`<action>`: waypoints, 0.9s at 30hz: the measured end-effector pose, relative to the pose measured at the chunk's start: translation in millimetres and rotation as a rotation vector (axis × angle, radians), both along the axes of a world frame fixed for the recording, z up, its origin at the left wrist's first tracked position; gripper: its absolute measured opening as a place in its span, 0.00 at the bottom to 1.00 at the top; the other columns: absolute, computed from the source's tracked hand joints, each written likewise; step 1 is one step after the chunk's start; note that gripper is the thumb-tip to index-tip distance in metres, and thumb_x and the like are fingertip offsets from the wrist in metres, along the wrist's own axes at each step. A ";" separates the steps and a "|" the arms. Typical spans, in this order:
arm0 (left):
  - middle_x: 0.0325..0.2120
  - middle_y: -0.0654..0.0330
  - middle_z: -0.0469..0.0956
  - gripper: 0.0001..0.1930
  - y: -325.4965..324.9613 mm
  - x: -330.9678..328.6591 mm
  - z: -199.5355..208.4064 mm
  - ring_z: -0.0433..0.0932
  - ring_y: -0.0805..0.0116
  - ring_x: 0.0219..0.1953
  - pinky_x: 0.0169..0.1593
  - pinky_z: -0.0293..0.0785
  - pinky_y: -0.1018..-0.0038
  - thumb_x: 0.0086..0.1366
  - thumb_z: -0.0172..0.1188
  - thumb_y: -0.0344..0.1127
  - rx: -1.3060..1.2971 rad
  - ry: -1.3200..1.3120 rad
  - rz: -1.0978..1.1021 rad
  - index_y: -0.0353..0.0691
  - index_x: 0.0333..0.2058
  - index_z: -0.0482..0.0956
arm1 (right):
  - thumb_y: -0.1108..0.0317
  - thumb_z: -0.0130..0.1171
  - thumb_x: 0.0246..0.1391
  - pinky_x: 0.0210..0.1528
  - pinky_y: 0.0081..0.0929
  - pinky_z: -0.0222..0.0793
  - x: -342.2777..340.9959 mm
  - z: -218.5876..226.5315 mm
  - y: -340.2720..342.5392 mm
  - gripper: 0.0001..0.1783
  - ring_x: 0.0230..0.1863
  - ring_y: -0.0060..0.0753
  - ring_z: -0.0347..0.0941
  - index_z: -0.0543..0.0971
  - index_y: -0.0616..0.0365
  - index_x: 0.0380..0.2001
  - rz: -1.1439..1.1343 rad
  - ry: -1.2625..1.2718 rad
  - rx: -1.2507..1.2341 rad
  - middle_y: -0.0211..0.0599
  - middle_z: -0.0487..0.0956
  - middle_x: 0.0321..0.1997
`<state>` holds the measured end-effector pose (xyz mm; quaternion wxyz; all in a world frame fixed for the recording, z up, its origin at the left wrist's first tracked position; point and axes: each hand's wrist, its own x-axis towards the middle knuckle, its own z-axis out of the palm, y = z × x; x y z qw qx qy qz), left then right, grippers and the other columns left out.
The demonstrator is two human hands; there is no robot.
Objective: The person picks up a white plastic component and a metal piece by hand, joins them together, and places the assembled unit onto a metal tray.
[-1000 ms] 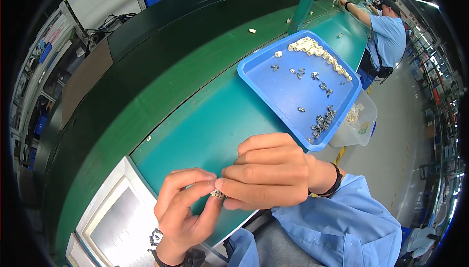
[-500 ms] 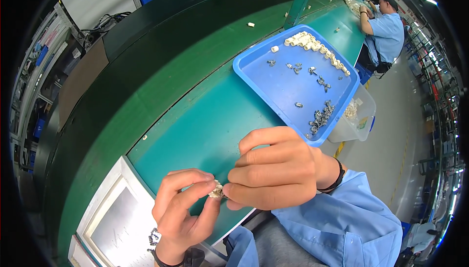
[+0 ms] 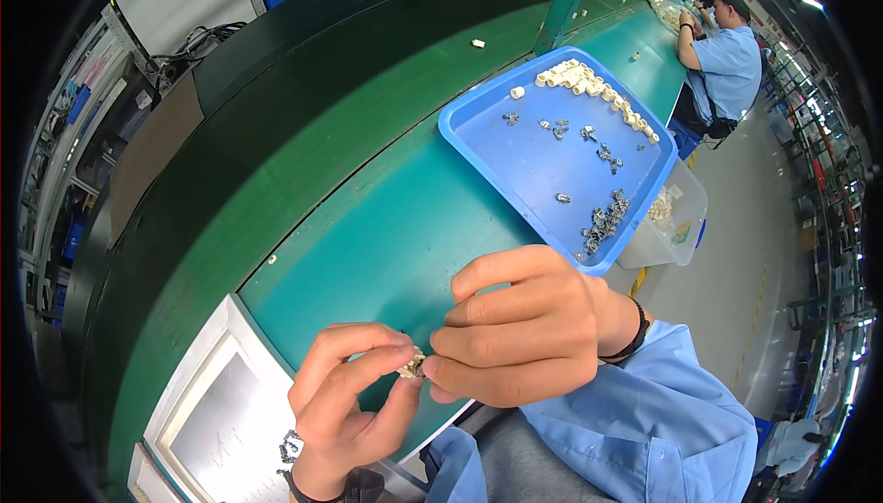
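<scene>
Low in the middle, my left hand (image 3: 354, 397) pinches a small cream-coloured socket-like part (image 3: 409, 366) between thumb and fingertips. My right hand (image 3: 524, 333) meets it from the right, closed, its fingertips pressed on a small dark metal piece (image 3: 420, 370) at the part's open end. Most of that piece is hidden by my fingers. Beyond my right hand, a blue tray (image 3: 487, 167) holds a row of cream cylindrical parts (image 3: 575, 75) along its far side. Small metal pieces (image 3: 605, 220) lie heaped near its right edge, with several others scattered.
A white frame (image 3: 198, 402) lies at the left, with a few metal pieces (image 3: 290, 448) by my left wrist. The green conveyor (image 3: 303, 149) carries a loose cream part (image 3: 477, 43). A translucent bin (image 3: 676, 218) stands right of the tray. A co-worker (image 3: 727, 57) sits farther along the bench.
Both hands have shifted slightly down, still together at the cream part, which has tilted a little. The loose cream part on the conveyor has moved slightly right. The tray is unchanged.
</scene>
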<state>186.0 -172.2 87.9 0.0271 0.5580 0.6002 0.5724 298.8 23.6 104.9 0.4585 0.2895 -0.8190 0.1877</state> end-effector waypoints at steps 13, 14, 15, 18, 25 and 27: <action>0.40 0.51 0.83 0.18 -2.0 0.7 1.4 0.85 0.60 0.38 0.39 0.82 0.70 0.47 0.70 0.15 -0.016 -0.009 -0.078 0.33 0.40 0.85 | 0.71 0.71 0.53 0.31 0.26 0.72 7.4 1.3 -2.8 0.07 0.21 0.27 0.73 0.83 0.63 0.29 0.009 -0.005 0.074 0.37 0.80 0.27; 0.40 0.51 0.83 0.18 -1.7 1.4 1.1 0.85 0.60 0.38 0.39 0.83 0.69 0.47 0.70 0.15 -0.015 -0.013 -0.085 0.33 0.39 0.85 | 0.70 0.71 0.54 0.31 0.25 0.72 7.5 -0.3 -2.6 0.08 0.21 0.27 0.73 0.83 0.63 0.29 0.010 -0.003 0.073 0.36 0.80 0.27; 0.40 0.51 0.83 0.18 -1.3 1.8 0.7 0.85 0.59 0.38 0.39 0.83 0.69 0.47 0.70 0.15 -0.013 -0.017 -0.092 0.33 0.39 0.85 | 0.70 0.71 0.54 0.31 0.25 0.72 7.1 -1.8 -2.7 0.08 0.21 0.27 0.73 0.83 0.63 0.29 0.010 -0.003 0.073 0.36 0.80 0.27; 0.40 0.51 0.83 0.17 -2.5 0.4 0.2 0.85 0.59 0.38 0.39 0.82 0.70 0.48 0.70 0.16 -0.013 -0.025 -0.069 0.32 0.39 0.84 | 0.68 0.71 0.54 0.30 0.25 0.71 3.8 -4.1 -5.2 0.08 0.20 0.27 0.72 0.85 0.63 0.30 -0.028 0.025 0.048 0.35 0.80 0.26; 0.40 0.52 0.82 0.14 17.1 -11.2 -16.2 0.83 0.58 0.41 0.44 0.80 0.71 0.53 0.69 0.18 -0.181 -0.051 0.082 0.32 0.39 0.83 | 0.66 0.73 0.51 0.34 0.28 0.71 15.9 -17.0 8.7 0.19 0.25 0.30 0.74 0.85 0.61 0.45 -0.289 -0.210 0.066 0.34 0.81 0.31; 0.38 0.54 0.82 0.12 18.5 -37.0 -31.8 0.82 0.58 0.42 0.47 0.77 0.70 0.56 0.68 0.20 -0.273 -0.056 0.182 0.33 0.39 0.83 | 0.65 0.72 0.52 0.38 0.31 0.72 21.5 -22.3 21.7 0.23 0.30 0.34 0.77 0.83 0.60 0.51 -0.404 -0.404 0.031 0.36 0.83 0.35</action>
